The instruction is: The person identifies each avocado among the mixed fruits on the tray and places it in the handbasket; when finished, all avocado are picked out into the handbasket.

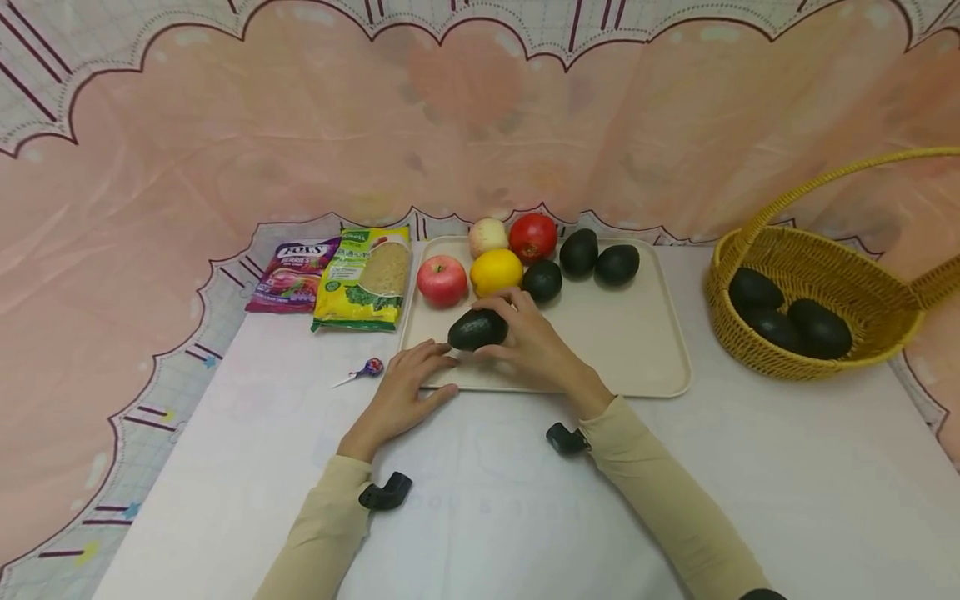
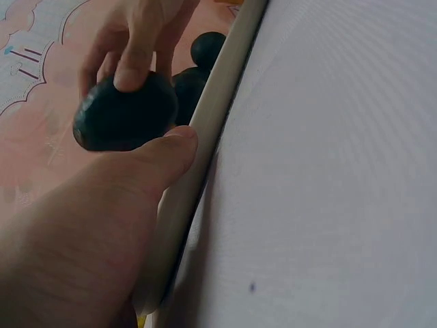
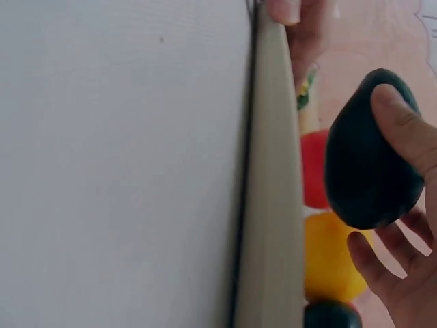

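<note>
Between thumb and fingers, my right hand (image 1: 528, 337) grips a dark green avocado (image 1: 474, 330) over the front left part of the cream tray (image 1: 600, 358). In the right wrist view the thumb lies across the avocado (image 3: 365, 164). My left hand (image 1: 405, 392) is beside it at the tray's front edge, fingers extended and relaxed, fingertips close to the avocado's narrow end; whether they touch it I cannot tell. The left wrist view shows the left thumb just below the avocado (image 2: 126, 116).
On the tray stand a red apple (image 1: 442, 281), a yellow fruit (image 1: 496, 272), a pale fruit (image 1: 487, 237), a pomegranate (image 1: 533, 237) and more avocados (image 1: 617, 265). Two snack bags (image 1: 363, 279) and a lollipop (image 1: 372, 367) lie left. A wicker basket (image 1: 780, 358) with avocados stands right.
</note>
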`<action>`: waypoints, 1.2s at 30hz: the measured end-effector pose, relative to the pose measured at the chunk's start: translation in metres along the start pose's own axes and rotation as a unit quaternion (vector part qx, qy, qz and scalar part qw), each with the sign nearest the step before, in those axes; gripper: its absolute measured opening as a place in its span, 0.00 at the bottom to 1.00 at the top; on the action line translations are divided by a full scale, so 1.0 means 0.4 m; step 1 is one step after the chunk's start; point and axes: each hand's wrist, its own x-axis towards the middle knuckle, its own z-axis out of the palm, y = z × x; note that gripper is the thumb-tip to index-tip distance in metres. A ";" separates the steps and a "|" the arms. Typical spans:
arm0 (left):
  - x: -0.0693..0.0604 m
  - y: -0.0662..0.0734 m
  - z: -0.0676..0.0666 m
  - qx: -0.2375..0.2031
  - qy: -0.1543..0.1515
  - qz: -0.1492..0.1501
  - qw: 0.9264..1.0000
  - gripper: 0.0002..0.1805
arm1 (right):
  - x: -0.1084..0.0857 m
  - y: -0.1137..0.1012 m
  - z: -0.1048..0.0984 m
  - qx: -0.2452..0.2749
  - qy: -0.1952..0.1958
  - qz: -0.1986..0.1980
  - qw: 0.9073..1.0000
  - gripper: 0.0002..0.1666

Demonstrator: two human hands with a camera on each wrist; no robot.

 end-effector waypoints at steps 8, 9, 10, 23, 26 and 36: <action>0.001 -0.003 -0.001 -0.003 0.000 0.004 1.000 0.21 | -0.032 0.012 -0.054 0.048 0.031 -0.014 0.998 0.36; 0.001 -0.002 -0.001 -0.004 0.000 0.004 1.000 0.21 | -0.036 0.015 -0.059 0.046 0.032 -0.013 0.998 0.36; 0.001 -0.002 0.000 -0.005 0.000 0.002 1.000 0.21 | -0.040 0.017 -0.064 0.045 0.033 -0.013 0.998 0.35; -0.001 0.001 0.006 -0.003 -0.001 0.000 1.000 0.21 | -0.093 0.056 -0.137 0.011 0.072 -0.003 0.997 0.35; -0.001 0.000 0.006 0.000 0.001 0.005 1.000 0.21 | -0.108 0.069 -0.160 0.012 0.086 -0.003 0.996 0.36; -0.001 0.001 0.002 -0.002 0.012 0.014 1.000 0.21 | -0.136 0.107 -0.222 0.009 0.117 -0.004 0.993 0.38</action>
